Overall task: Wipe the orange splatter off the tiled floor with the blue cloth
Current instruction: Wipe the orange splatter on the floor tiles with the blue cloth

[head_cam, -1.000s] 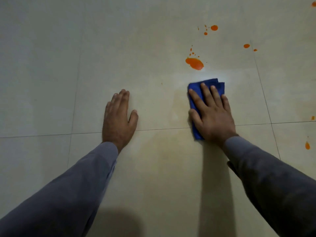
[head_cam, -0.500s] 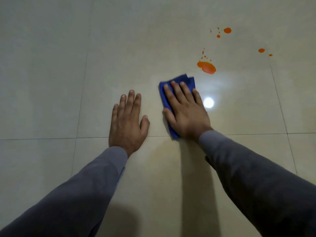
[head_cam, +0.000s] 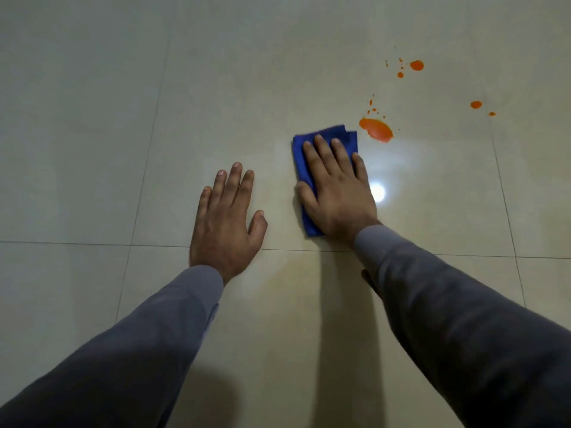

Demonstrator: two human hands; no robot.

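A folded blue cloth (head_cam: 321,135) lies flat on the beige tiled floor (head_cam: 216,88). My right hand (head_cam: 335,193) presses on it with straight fingers and covers most of it. The biggest orange blot (head_cam: 377,130) sits just beyond the cloth's far right corner, a small gap away. Smaller orange drops (head_cam: 416,65) lie further back, and two more drops (head_cam: 476,104) are at the far right. My left hand (head_cam: 228,220) rests palm down on the bare floor, left of the cloth, fingers spread flat.
Grout lines cross the floor, one running left to right under both wrists (head_cam: 92,244). A bright light reflection (head_cam: 377,192) shines on the tile beside my right hand. Grey sleeves cover both forearms.
My right hand slid the cloth leftward across the floor, then slightly forward toward the big orange blot. My left hand stayed flat on the floor. The view shifted a little.
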